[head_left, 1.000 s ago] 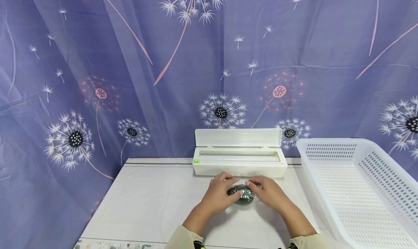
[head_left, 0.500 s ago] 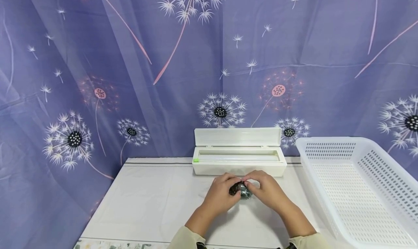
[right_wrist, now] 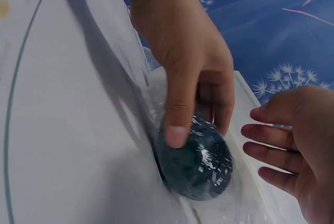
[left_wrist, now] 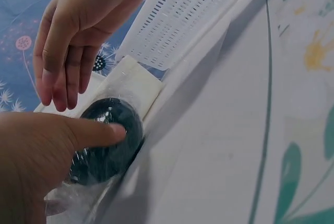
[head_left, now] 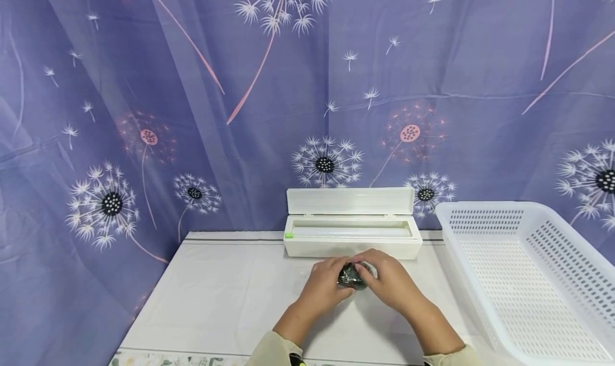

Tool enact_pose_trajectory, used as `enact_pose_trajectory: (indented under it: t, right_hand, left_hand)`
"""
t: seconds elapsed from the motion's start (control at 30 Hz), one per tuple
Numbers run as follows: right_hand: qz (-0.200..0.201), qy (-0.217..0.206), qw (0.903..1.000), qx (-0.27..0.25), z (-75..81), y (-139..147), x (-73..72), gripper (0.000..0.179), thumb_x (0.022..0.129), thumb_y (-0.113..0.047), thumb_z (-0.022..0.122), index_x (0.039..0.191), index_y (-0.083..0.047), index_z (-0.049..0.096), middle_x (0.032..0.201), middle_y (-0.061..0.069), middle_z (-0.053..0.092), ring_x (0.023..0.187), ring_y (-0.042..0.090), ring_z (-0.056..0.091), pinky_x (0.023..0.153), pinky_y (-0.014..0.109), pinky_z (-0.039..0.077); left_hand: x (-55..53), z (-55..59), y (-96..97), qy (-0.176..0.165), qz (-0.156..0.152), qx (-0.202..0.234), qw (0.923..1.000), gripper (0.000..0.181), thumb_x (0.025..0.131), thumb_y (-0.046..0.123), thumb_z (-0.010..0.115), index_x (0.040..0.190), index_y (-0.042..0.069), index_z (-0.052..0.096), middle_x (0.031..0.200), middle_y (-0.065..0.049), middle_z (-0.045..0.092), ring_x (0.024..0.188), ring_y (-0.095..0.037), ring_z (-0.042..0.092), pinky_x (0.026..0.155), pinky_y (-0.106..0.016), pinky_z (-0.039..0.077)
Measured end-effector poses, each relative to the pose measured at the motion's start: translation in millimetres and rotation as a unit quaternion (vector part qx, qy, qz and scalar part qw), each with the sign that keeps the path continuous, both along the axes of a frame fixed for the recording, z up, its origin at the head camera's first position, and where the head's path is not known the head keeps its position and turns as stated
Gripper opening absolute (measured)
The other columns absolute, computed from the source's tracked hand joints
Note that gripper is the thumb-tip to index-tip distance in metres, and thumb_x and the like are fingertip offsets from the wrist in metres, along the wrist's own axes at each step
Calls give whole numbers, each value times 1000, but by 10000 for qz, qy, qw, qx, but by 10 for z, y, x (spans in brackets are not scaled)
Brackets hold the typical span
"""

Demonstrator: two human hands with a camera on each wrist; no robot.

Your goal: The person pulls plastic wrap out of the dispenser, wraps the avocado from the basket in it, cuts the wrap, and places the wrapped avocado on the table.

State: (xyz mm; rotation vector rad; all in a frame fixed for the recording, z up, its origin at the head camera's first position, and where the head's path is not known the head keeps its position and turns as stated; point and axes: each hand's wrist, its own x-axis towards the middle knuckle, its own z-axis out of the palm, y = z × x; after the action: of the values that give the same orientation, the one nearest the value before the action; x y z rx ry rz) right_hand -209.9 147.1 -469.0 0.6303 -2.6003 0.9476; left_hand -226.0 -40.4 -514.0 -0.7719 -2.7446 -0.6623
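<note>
A dark green, egg-shaped item [head_left: 352, 276] is wrapped in shiny, crinkled cling film [right_wrist: 207, 156]; its exact kind does not show. My left hand [head_left: 323, 285] holds it from the left. In the left wrist view the thumb [left_wrist: 107, 131] lies across its face, while the other fingers are mostly hidden behind it. Over the far side hangs my right hand [head_left: 390, 280], which overlaps the item in the head view. Both wrist views show the right hand's fingers loosely extended and apart from the film. Loose film [left_wrist: 86, 200] trails below the item.
Right behind the hands stands a white cling film dispenser [head_left: 353, 248], lid [head_left: 351, 200] raised and a film roll [head_left: 353, 232] inside. A white perforated basket [head_left: 463, 280] is on the right. A dandelion-patterned curtain [head_left: 240, 158] hangs behind the white-covered table [head_left: 230, 291].
The wrapped item has turned and shifted slightly left and back between my hands. My right hand has moved inward and now reaches over its top.
</note>
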Motion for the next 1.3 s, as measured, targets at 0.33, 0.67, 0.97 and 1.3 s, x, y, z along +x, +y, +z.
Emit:
enact_pose_trajectory:
  t: [0.33,0.67,0.97,1.3]
  right_hand:
    - [-89,-66,9998,-167,-91,-4,-31,20,102,-15,59,119,-16,70,116,-3,70,113,21,68,96,46,55]
    - [-133,55,9986,-515,-91,2,-55,31,108,-27,47,124,-13,69,124,-1,70,120,25,66,99,50,53]
    - [-174,36,9966,-801,-124,-7,-60,35,110,-24,39,119,-15,72,117,-4,73,115,22,68,95,47,54]
    - [-260,-948,9746,-2012,-200,21,-95,48,112,-32,27,121,-16,71,122,1,73,116,20,65,96,29,51]
  left_hand:
    - [-46,34,4,-1183,-203,1137,9862,62,88,55,71,137,17,63,135,2,65,124,-16,62,104,-37,51]
    - [-26,172,-27,-1908,-225,2152,9575,54,89,59,68,126,19,71,124,2,71,115,-13,65,96,-31,54]
    - [13,243,-20,-2199,-120,2789,9347,49,88,55,72,122,19,72,116,3,72,100,-4,63,83,-22,52]
    - [56,257,26,-1732,-35,3062,9361,54,81,49,81,126,21,72,114,5,72,104,-5,63,92,-22,51]
